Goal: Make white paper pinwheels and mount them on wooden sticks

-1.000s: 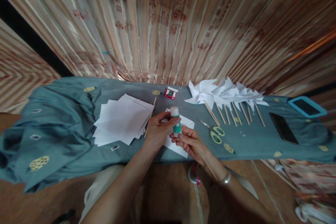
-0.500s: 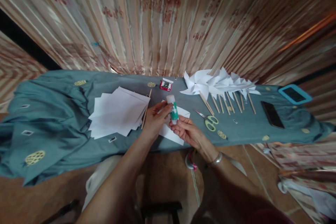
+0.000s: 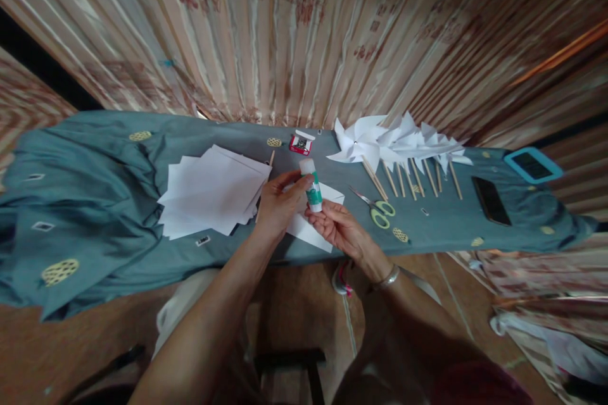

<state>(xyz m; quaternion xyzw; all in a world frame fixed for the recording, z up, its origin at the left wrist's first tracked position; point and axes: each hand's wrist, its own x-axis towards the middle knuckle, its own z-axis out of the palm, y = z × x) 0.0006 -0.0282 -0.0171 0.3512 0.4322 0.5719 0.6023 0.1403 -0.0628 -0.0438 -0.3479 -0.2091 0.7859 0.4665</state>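
Note:
A green and white glue stick [image 3: 313,192] is held between my two hands, tilted a little to the left at its top. My left hand [image 3: 280,202] pinches its upper part from the left. Fingers of my right hand [image 3: 339,226] grip its lower end. Below the hands lies a folded white paper [image 3: 308,233], partly hidden by them. Left of my left hand is a fanned stack of white sheets [image 3: 213,193]; a wooden stick [image 3: 272,158] shows behind that hand. Scissors [image 3: 380,212] with green handles lie right of my right hand.
Several white paper pinwheels [image 3: 365,139] on sticks lie in a row at the back right. A small red box [image 3: 301,142] stands open near the back edge. A dark phone [image 3: 491,200] and a blue-framed device [image 3: 532,165] lie far right on the teal cloth [image 3: 114,202].
The view has shifted slightly, so the table sits a little higher. Both hands still hold the glue stick, with hardly any change in grip.

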